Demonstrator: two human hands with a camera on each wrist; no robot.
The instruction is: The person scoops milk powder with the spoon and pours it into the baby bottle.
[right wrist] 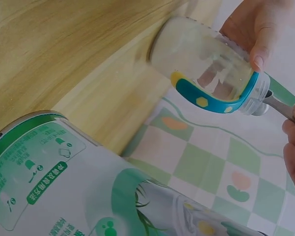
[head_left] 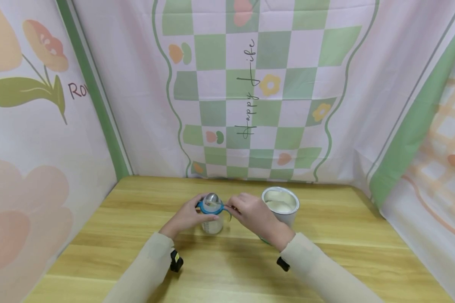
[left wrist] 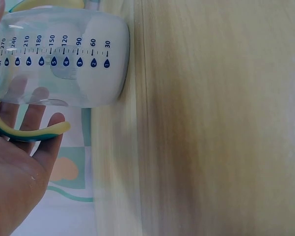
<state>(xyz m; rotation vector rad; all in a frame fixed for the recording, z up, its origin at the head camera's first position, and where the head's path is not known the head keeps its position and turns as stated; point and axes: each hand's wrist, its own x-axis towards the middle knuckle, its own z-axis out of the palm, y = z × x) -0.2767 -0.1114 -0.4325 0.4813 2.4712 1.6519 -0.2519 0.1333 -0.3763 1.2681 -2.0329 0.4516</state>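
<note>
A clear baby bottle (head_left: 212, 226) with a blue and yellow handle ring (head_left: 210, 208) stands on the wooden table (head_left: 227, 269). My left hand (head_left: 192, 213) grips it around the neck; the left wrist view shows the bottle (left wrist: 59, 64), its scale marks and white powder at the bottom. My right hand (head_left: 238, 209) pinches a metal spoon (head_left: 211, 198) whose bowl sits over the bottle's mouth. In the right wrist view the spoon handle (right wrist: 280, 105) runs from my fingers (right wrist: 294, 147) to the bottle (right wrist: 201, 64).
An open tin of white powder (head_left: 280, 205) stands just right of my right hand, its green printed wall (right wrist: 64, 182) close to the right wrist camera. Patterned cloth walls (head_left: 250, 97) close in the table at the back and both sides.
</note>
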